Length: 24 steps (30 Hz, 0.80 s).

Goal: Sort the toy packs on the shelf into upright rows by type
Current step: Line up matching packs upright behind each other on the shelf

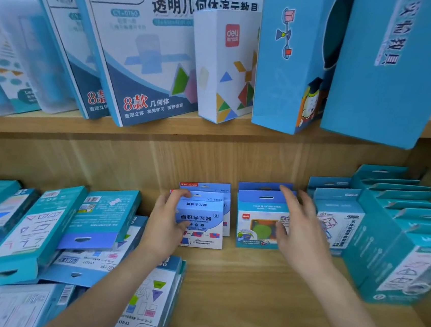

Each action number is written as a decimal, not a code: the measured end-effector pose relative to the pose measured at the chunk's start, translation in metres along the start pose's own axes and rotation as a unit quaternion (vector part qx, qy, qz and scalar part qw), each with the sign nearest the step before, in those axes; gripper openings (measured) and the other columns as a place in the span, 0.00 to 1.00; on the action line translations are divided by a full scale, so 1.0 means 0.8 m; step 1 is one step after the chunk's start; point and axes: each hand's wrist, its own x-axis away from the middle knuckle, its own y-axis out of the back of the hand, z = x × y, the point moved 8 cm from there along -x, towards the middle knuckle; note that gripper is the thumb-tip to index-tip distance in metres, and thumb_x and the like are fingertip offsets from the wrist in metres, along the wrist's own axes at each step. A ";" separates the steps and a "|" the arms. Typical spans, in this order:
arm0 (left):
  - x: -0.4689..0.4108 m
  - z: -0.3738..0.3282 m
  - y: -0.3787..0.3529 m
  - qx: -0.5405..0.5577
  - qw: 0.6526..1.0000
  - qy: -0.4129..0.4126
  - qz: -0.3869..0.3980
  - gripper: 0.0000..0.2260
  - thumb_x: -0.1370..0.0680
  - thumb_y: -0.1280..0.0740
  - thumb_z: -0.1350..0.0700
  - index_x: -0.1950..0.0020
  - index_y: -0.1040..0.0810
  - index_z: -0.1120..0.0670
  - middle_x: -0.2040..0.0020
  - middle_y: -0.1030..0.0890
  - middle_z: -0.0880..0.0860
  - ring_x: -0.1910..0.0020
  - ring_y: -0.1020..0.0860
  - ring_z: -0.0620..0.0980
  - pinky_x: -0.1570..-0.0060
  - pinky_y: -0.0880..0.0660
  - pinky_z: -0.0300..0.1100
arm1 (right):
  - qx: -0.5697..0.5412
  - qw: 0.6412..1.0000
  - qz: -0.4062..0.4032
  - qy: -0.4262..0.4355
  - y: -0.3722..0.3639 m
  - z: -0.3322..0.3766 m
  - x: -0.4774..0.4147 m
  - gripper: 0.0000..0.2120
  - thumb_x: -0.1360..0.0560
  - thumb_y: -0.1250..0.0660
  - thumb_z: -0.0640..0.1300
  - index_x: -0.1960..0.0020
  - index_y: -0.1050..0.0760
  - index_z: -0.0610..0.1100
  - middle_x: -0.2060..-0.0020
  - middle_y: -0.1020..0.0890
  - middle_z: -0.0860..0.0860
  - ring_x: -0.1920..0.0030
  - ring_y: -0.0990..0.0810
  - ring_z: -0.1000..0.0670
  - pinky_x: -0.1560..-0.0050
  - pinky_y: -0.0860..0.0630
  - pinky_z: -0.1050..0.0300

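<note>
Head view: left hand (168,222) clamped on area-learner pack (200,220), upright, just in front of its twin on lower shelf (236,285). Right hand (301,225) spread, empty, touching neighbouring Deli pack (259,221). Flat pile (49,239) lies left, nearer left hand.

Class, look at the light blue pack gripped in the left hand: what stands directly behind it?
Behind the light blue pack in the left hand stands a second pack with the same header. Only its top and right edge show; the rest is covered.
</note>
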 end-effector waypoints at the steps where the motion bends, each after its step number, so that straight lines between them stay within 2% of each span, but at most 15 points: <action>1: -0.001 -0.002 -0.002 0.007 1.000 0.002 0.004 0.23 0.28 0.31 0.70 0.42 0.30 0.46 0.40 0.32 0.50 0.44 0.31 0.45 0.63 0.35 0.17 | -0.021 1.000 0.006 -0.006 -0.003 -0.002 -0.001 0.34 0.26 0.35 0.38 0.25 0.44 0.52 0.29 0.38 0.43 0.38 0.28 0.41 0.43 0.29 0.49; 3: -0.001 -0.003 -0.005 0.019 1.000 0.007 0.010 0.23 0.27 0.31 0.69 0.44 0.32 0.44 0.40 0.31 0.49 0.46 0.29 0.46 0.67 0.31 0.21 | -0.064 0.998 0.021 -0.019 -0.011 -0.007 -0.005 0.35 0.26 0.33 0.38 0.25 0.45 0.54 0.35 0.31 0.45 0.47 0.23 0.44 0.49 0.26 0.50; 5: -0.001 -0.002 -0.008 0.025 1.000 0.014 0.011 0.23 0.26 0.31 0.68 0.45 0.33 0.42 0.41 0.30 0.48 0.47 0.27 0.47 0.69 0.27 0.26 | -0.095 0.994 0.040 -0.043 -0.021 -0.014 -0.008 0.36 0.26 0.33 0.39 0.26 0.46 0.56 0.42 0.27 0.47 0.52 0.24 0.48 0.50 0.25 0.52; 7: -0.002 0.000 -0.012 0.030 0.999 0.020 0.012 0.23 0.26 0.31 0.66 0.46 0.34 0.40 0.42 0.28 0.48 0.49 0.24 0.47 0.69 0.24 0.30 | -0.117 0.990 0.046 -0.057 -0.026 -0.020 -0.011 0.36 0.26 0.32 0.39 0.27 0.46 0.58 0.46 0.25 0.47 0.54 0.23 0.50 0.51 0.25 0.54; 10: -0.001 -0.002 -0.021 0.021 1.000 0.019 0.009 0.24 0.27 0.30 0.64 0.44 0.35 0.40 0.49 0.24 0.51 0.61 0.24 0.46 0.69 0.28 0.29 | -0.138 0.987 0.045 -0.063 -0.028 -0.023 -0.014 0.35 0.27 0.31 0.40 0.29 0.44 0.60 0.49 0.22 0.48 0.54 0.22 0.49 0.55 0.26 0.57; 11: 0.000 -0.004 -0.025 0.014 1.000 0.018 0.008 0.24 0.27 0.30 0.64 0.43 0.35 0.40 0.50 0.23 0.52 0.62 0.25 0.47 0.67 0.28 0.32 | -0.139 0.987 0.046 -0.063 -0.028 -0.023 -0.014 0.34 0.27 0.30 0.40 0.29 0.43 0.60 0.50 0.21 0.48 0.53 0.21 0.49 0.55 0.27 0.57; 14: 0.002 -0.006 -0.032 0.012 1.000 0.023 0.005 0.25 0.26 0.31 0.65 0.43 0.37 0.39 0.49 0.23 0.52 0.58 0.22 0.51 0.64 0.22 0.46 | -0.143 0.987 0.048 -0.059 -0.029 -0.023 -0.013 0.34 0.27 0.30 0.40 0.29 0.43 0.59 0.49 0.22 0.49 0.52 0.22 0.49 0.54 0.26 0.58; 17: 0.002 -0.006 -0.031 -0.018 1.000 0.017 0.003 0.23 0.26 0.31 0.63 0.43 0.36 0.40 0.51 0.23 0.53 0.61 0.24 0.52 0.63 0.25 0.46 | -0.133 0.988 0.052 -0.053 -0.028 -0.025 -0.013 0.34 0.26 0.31 0.39 0.28 0.43 0.58 0.48 0.22 0.48 0.52 0.23 0.50 0.53 0.26 0.58; 20: 0.004 -0.007 -0.031 -0.070 0.997 0.020 0.017 0.24 0.27 0.28 0.58 0.39 0.36 0.42 0.47 0.25 0.51 0.56 0.23 0.53 0.58 0.24 0.48 | -0.069 0.996 0.050 -0.026 -0.020 -0.017 -0.013 0.33 0.26 0.34 0.38 0.27 0.43 0.55 0.45 0.24 0.46 0.50 0.23 0.47 0.51 0.25 0.54; 22: 0.005 -0.007 -0.034 -0.111 0.993 0.019 0.031 0.28 0.30 0.26 0.57 0.38 0.38 0.41 0.44 0.29 0.49 0.54 0.22 0.52 0.58 0.23 0.46 | 0.026 1.000 0.017 0.005 -0.008 -0.003 -0.012 0.33 0.27 0.35 0.36 0.26 0.41 0.53 0.39 0.27 0.43 0.44 0.25 0.42 0.48 0.25 0.49; 24: 0.004 -0.006 -0.035 -0.147 0.989 0.020 0.028 0.29 0.29 0.27 0.56 0.37 0.40 0.41 0.42 0.31 0.49 0.57 0.22 0.52 0.60 0.23 0.45 | 0.099 0.993 -0.050 0.036 0.006 0.015 -0.008 0.34 0.31 0.31 0.34 0.28 0.36 0.51 0.36 0.30 0.40 0.38 0.30 0.39 0.45 0.25 0.46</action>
